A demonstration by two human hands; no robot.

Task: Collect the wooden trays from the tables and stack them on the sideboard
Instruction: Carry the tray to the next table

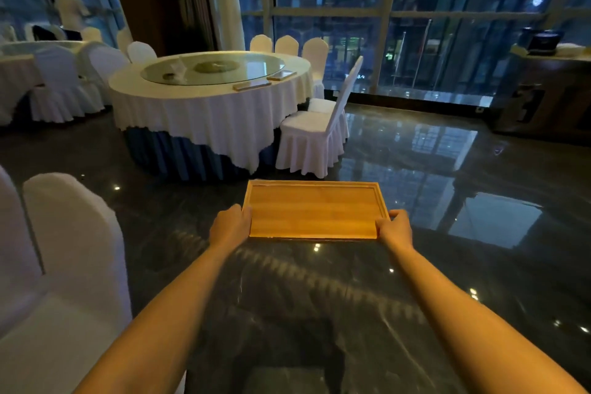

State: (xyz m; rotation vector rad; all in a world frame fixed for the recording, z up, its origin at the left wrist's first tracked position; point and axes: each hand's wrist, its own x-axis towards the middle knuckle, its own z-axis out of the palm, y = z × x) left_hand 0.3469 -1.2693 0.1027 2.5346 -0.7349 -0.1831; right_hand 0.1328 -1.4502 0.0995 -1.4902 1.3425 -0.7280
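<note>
**Tray carried level over the dark floor, 2 more on the round bench**

You stand on a dark, glossy stone floor [415,189] that mirrors the tall windows [447,9] ahead. Your left hand [231,227] and right hand [394,229] each clasp 1 short end of a wooden tray [311,209], fingers curled around its edges, thumbs on top; the tray sits level in the air in front of you, bare inside.

Ahead and to your left stands a round bench [208,112] draped in white cloth over a blue skirt, with a glass turntable [212,69] at its centre. 2 more wooden trays lie near its front-right edge: one [252,85] closer to you, the other [281,75] just beyond it, apart from each other.

A white-covered chair [319,131] stands pulled out at the bench's right side, and more covered chairs [73,249] crowd your near left. The sideboard [550,96] sits at the far right against the windows, with dark items on its top. Between you and it, the floor lies open. Another person [72,8] stands far left by the glass.
</note>
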